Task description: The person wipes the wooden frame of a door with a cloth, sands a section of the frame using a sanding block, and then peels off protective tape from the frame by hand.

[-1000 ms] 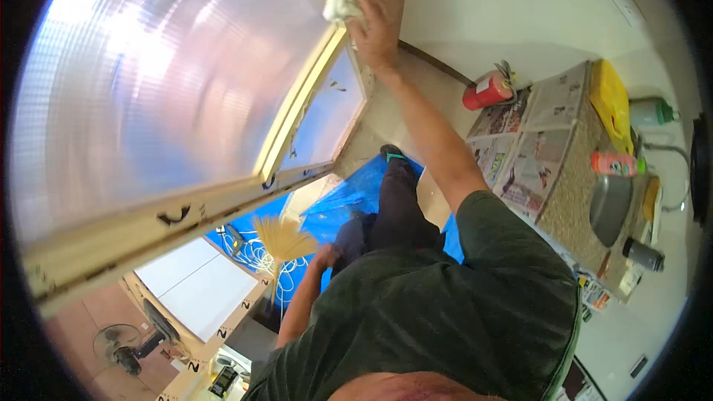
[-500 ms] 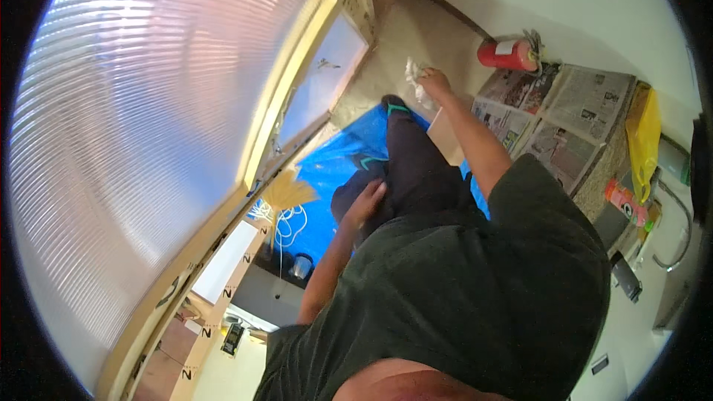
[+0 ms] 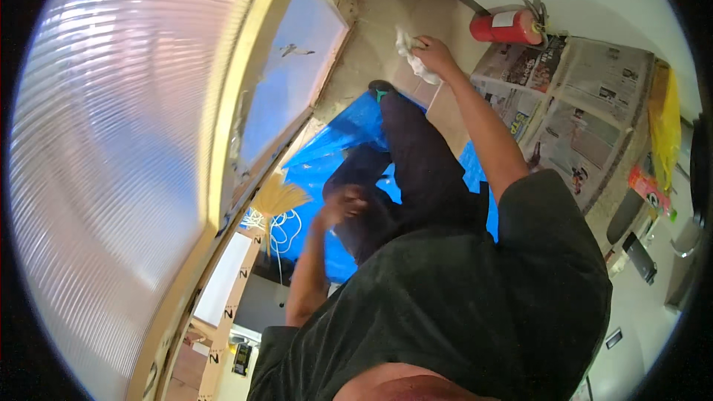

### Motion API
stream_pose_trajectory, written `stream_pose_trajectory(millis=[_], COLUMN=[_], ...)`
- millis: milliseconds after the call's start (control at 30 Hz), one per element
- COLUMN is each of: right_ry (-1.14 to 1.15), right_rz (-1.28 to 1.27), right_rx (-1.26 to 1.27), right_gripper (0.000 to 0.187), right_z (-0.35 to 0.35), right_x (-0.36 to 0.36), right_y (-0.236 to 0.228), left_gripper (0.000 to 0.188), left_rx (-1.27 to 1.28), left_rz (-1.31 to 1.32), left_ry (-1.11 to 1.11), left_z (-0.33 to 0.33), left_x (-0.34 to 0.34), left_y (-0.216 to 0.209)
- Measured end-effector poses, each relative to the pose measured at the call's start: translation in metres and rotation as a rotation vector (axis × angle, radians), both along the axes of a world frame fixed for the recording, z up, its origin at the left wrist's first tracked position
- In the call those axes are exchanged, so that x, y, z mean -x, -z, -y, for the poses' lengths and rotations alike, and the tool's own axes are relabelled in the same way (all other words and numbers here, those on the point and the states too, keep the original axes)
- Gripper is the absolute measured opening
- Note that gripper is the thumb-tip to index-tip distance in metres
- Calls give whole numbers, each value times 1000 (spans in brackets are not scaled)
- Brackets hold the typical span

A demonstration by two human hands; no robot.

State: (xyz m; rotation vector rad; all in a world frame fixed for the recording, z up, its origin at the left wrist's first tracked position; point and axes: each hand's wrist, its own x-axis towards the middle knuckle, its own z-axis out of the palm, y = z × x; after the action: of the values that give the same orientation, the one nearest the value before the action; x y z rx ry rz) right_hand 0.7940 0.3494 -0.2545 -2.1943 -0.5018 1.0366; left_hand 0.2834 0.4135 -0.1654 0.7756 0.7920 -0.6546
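Observation:
My right hand (image 3: 434,56), on an outstretched arm, is closed on a crumpled white cloth (image 3: 417,59). The cloth hangs over the tan floor, just beyond my foot. My left hand (image 3: 344,206) is in front of my dark trousers, near my left thigh. Motion smears its fingers, and no object shows in it. Under my legs lies a blue tarp (image 3: 338,141).
A ribbed translucent panel (image 3: 126,119) in a wooden frame fills the left side. A straw broom (image 3: 278,199) and white cord lie beside the tarp. At right, a red fire extinguisher (image 3: 505,27) stands by a newspaper-covered surface (image 3: 594,104), with a yellow plastic bag (image 3: 663,115) alongside.
My left hand has come away from my thigh and shifted left. My right hand still holds the cloth, farther out. The framed panel and newspapers have shifted in view as I move.

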Motion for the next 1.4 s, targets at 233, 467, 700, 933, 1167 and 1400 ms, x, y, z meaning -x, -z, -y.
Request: stream_pose_trajectory(millis=[233, 467, 700, 933, 1167, 1400], right_ry=[-908, -1199, -1462, -1589, -955, -213], right_rz=[195, 30, 114, 278, 622, 1445], right_rx=[208, 362, 536, 315, -267, -1203], right_gripper=[47, 32, 42, 44, 36, 40], right_z=[-100, -169, -206, -210, -139, -138], right_x=[-30, 3, 19, 35, 22, 38], right_y=[114, 181, 297, 288, 94, -123], left_gripper=[43, 53, 70, 71, 82, 79], left_rx=[-1118, -1386, -1743, -1819, -1634, -1800], left_rz=[-241, -351, -258, -222, 100, 243], left_ry=[-479, -592, -358, -642, -1016, -952], left_z=[-114, -116, -131, -117, -138, -143], left_x=[61, 73, 116, 140, 92, 47], left_y=[26, 84, 105, 137, 153, 123])
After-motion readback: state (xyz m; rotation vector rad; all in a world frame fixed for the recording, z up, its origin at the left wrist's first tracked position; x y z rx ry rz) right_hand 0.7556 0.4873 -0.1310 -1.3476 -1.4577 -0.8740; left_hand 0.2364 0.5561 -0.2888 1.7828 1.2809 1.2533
